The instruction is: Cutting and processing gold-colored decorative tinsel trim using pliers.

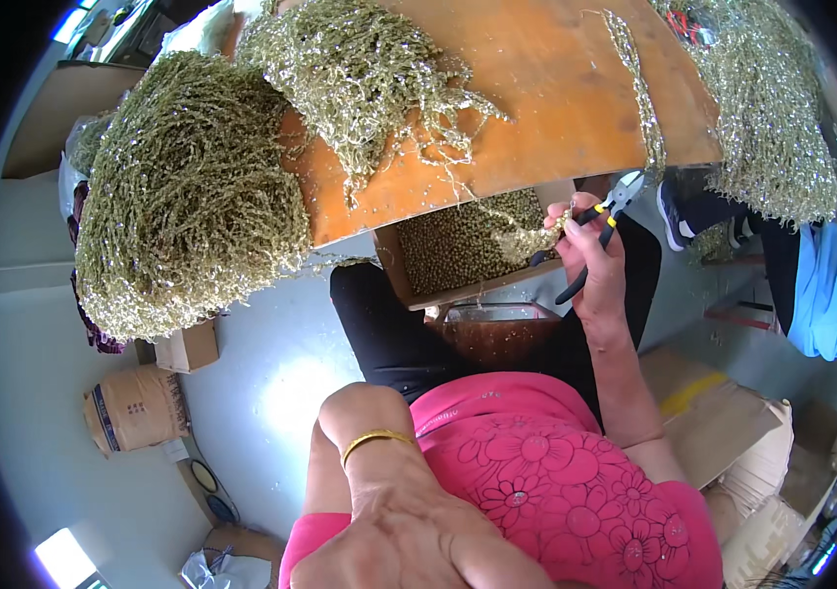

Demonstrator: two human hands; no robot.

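My right hand (pixel 590 260) is closed around diagonal cutting pliers (pixel 623 194) with black and yellow handles, jaws pointing up. A short gold beaded strand (pixel 536 239) is also at its fingertips, above a cardboard box (pixel 397 265) filled with small gold beads (pixel 458 245). My left hand (pixel 389 535) is raised very close to the view, a gold bracelet (pixel 376 438) on its wrist; its fingers run out at the lower edge, so their state is hidden. On the orange-brown table (pixel 546 98) lies a pile of glittery gold-green strands (pixel 350 79).
A larger bundle of strands (pixel 183 196) hangs off the table's left side, another (pixel 767 118) off the right. One twisted strand (pixel 639 88) lies near the right edge. A person in light blue (pixel 836 294) is at the right. Cartons (pixel 139 407) stand on the floor.
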